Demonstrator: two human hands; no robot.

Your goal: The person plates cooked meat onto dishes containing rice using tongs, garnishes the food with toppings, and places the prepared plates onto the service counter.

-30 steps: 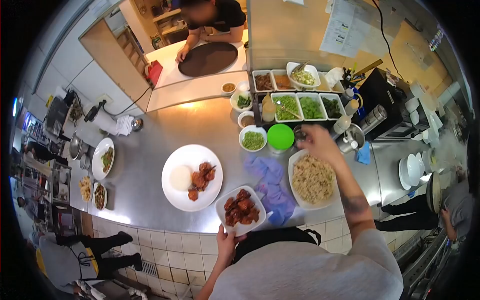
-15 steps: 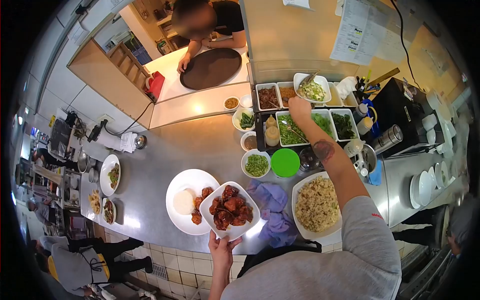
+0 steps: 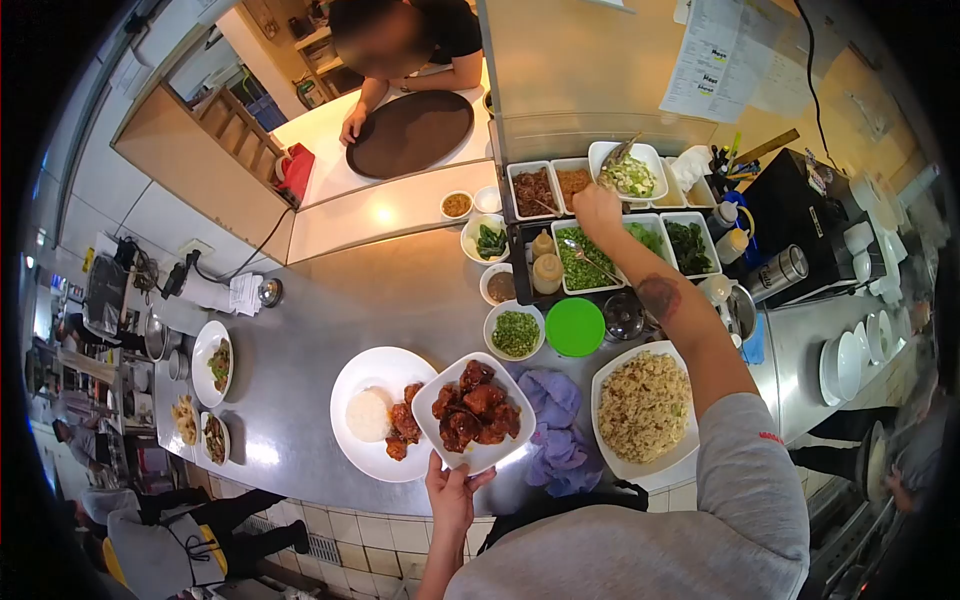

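Observation:
My left hand (image 3: 456,492) grips the near edge of a square white bowl (image 3: 473,463) of dark red glazed meat pieces (image 3: 470,408). The bowl overlaps the right rim of a round white plate (image 3: 355,465), which carries a mound of white rice (image 3: 368,414) and similar glazed pieces (image 3: 404,424). My right hand (image 3: 600,212) is reached forward over the garnish containers, fingers curled closed beside a container of light-brown topping (image 3: 573,182). Its fingertips are hidden, so what it pinches cannot be seen. Just beyond lies a white dish of chopped greens (image 3: 628,177) with a utensil.
A dish of fried rice (image 3: 642,410) stands under my right forearm. A purple cloth (image 3: 552,420), green lid (image 3: 575,327) and bowl of chopped scallions (image 3: 515,333) sit nearby. Across the pass, a person touches a dark oval tray (image 3: 410,135). Plated dishes (image 3: 212,364) line the left side.
The square bowl has shifted slightly right in my left hand, showing more of the glazed pieces on the plate. My right hand stays over the containers. The whole view has tilted a little.

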